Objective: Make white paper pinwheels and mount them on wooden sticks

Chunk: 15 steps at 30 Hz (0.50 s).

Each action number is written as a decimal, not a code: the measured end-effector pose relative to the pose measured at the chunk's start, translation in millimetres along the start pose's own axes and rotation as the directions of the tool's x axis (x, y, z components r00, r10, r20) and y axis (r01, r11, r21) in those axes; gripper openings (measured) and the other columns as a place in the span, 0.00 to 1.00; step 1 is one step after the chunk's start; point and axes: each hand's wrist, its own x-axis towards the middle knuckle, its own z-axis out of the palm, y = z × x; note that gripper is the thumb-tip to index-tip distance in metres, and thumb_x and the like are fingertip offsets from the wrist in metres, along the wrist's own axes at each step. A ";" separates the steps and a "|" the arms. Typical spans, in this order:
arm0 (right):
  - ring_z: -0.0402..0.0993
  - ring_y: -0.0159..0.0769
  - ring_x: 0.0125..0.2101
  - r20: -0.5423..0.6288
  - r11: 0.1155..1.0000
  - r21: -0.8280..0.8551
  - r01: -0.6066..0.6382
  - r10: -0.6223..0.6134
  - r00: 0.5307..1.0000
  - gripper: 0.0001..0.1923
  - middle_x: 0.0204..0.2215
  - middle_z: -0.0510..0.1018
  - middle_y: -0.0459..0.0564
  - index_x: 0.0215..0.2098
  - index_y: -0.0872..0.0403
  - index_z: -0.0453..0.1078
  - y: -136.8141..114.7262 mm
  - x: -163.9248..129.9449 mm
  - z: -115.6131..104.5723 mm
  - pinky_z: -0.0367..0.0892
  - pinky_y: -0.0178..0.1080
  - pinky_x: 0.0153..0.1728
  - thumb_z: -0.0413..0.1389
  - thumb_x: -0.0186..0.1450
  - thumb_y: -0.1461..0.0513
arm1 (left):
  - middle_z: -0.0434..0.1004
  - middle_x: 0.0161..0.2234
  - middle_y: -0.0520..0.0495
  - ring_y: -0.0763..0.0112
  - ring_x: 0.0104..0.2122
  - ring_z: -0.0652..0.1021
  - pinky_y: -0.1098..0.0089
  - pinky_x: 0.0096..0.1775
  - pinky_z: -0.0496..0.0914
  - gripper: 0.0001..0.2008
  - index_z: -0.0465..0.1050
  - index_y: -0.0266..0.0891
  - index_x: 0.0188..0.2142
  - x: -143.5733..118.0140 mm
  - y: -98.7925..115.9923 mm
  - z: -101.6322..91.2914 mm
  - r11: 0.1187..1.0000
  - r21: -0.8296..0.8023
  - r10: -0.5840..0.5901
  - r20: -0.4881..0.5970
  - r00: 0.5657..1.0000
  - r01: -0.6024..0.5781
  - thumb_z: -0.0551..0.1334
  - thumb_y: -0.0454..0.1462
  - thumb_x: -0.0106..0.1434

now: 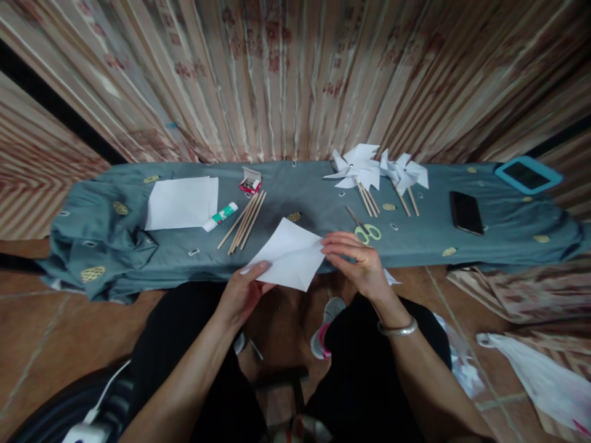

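Note:
I hold a white square of paper (292, 255) over the near edge of a low table covered with a grey-blue cloth (323, 197). My left hand (242, 292) grips its lower left corner. My right hand (357, 261) pinches its right corner; a silver bangle sits on that wrist. Scissors with yellow-green handles (364, 229) lie just beyond my right hand. A bundle of wooden sticks (244, 227) lies beyond my left hand.
A stack of white sheets (182, 202), a glue stick (220, 216) and a small red box (250, 183) lie at the left. Two finished paper pinwheels (369, 169) rest at the back. A black phone (466, 212) and a blue-cased tablet (527, 175) lie at the right. A curtain hangs behind.

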 end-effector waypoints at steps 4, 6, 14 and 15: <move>0.75 0.44 0.51 -0.108 0.965 -0.195 -0.176 0.157 0.982 0.19 0.54 0.77 0.54 0.52 0.50 0.73 31.2 2.5 -24.7 0.68 0.49 0.54 0.58 0.64 0.55 | 0.83 0.32 0.46 0.69 0.29 0.81 0.70 0.36 0.78 0.17 0.78 0.32 0.34 2.1 9.1 8.4 0.986 -0.016 0.163 -0.087 0.983 -0.165 0.76 0.33 0.43; 0.76 0.49 0.49 -0.220 0.834 -0.427 -0.350 0.280 0.935 0.21 0.51 0.78 0.60 0.55 0.55 0.71 51.7 5.8 -36.5 0.69 0.51 0.51 0.54 0.65 0.57 | 0.84 0.35 0.45 0.65 0.34 0.82 0.67 0.41 0.78 0.20 0.78 0.33 0.37 5.4 22.0 17.3 0.961 -0.011 0.274 -0.106 0.956 -0.277 0.76 0.33 0.42; 0.79 0.54 0.40 -0.209 0.499 -0.758 -0.420 0.424 0.881 0.16 0.38 0.82 0.67 0.47 0.60 0.74 75.2 16.9 -38.9 0.71 0.49 0.41 0.55 0.63 0.62 | 0.84 0.36 0.42 0.53 0.44 0.81 0.55 0.48 0.76 0.13 0.78 0.35 0.33 38.9 68.3 67.0 0.886 -0.015 0.463 -0.010 0.886 -0.463 0.74 0.33 0.45; 0.79 0.53 0.39 -0.212 0.530 -0.725 -0.440 0.436 0.875 0.15 0.37 0.82 0.65 0.46 0.59 0.75 76.2 16.2 -38.2 0.71 0.49 0.42 0.56 0.62 0.62 | 0.84 0.35 0.41 0.54 0.43 0.82 0.56 0.48 0.77 0.13 0.78 0.34 0.32 44.0 69.0 68.6 0.882 -0.018 0.470 -0.003 0.883 -0.470 0.74 0.33 0.44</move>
